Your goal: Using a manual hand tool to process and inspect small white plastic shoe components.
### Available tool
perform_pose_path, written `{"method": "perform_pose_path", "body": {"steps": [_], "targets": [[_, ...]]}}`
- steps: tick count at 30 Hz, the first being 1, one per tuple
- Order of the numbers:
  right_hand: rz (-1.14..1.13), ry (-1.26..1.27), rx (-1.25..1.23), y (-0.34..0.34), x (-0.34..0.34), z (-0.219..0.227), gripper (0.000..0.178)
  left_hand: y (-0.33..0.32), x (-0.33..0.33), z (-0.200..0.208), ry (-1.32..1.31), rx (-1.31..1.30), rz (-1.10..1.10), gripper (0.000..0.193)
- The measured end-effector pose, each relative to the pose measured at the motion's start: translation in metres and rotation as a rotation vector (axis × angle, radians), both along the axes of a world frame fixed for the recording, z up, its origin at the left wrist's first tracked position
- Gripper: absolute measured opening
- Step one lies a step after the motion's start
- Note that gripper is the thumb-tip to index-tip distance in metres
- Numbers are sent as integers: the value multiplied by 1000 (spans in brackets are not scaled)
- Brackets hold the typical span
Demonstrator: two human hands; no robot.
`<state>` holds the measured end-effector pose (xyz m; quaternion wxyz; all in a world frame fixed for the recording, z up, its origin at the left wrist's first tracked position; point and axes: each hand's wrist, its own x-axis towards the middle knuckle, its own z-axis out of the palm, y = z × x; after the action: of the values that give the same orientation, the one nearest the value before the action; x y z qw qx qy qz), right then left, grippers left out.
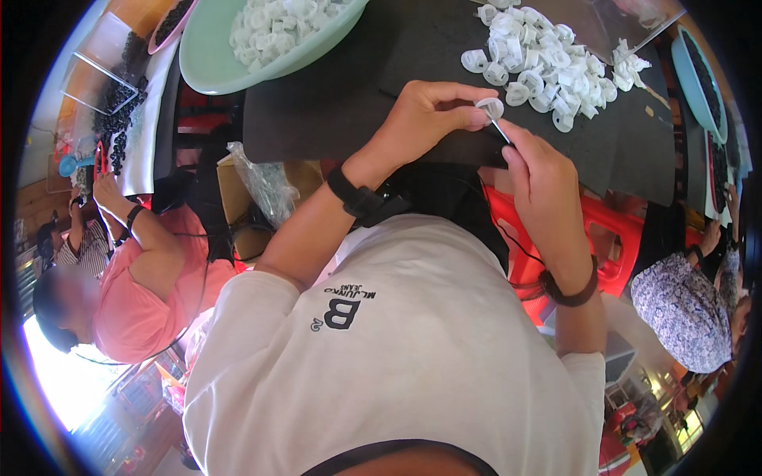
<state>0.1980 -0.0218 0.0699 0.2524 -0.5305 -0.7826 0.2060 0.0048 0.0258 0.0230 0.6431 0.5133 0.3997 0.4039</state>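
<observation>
Above the near edge of the dark tabletop [317,119], my left hand [425,123] pinches a small round white plastic piece [493,106] between thumb and forefinger. My right hand [544,170] is closed around a slim metal tool [501,132]; its tip meets the underside of the piece. The tool's handle is hidden in my fingers, so its exact kind does not show. Just beyond my hands lies a loose heap of similar white plastic pieces [548,67]. At the far left, a pale green basin [205,49] holds many more of them.
A cardboard box [234,194] with a clear plastic bag [270,186] stands below the table's left side. A red plastic stool [615,226] is at my right. Co-workers sit on both sides, one in a pink shirt [143,301], another in a patterned top [683,313].
</observation>
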Motion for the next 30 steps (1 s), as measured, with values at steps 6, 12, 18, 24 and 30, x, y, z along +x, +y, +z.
{"method": "perform_pose_path", "body": {"steps": [6,12,18,24,30], "targets": [[-14,149,-63,-5,18,7,34,0,-4,-5,-153,-42,69,30],[22,67,-91,-7,11,9,39,1,-5,-6,-218,-48,58,29],[27,80,-98,-2,6,8,39,3,-6,-9,-188,2,59,29],[43,32,-73,2,3,6,38,3,-6,-9,-193,0,65,30],[24,71,-137,3,0,7,37,4,-6,-12,-176,12,70,31]]}}
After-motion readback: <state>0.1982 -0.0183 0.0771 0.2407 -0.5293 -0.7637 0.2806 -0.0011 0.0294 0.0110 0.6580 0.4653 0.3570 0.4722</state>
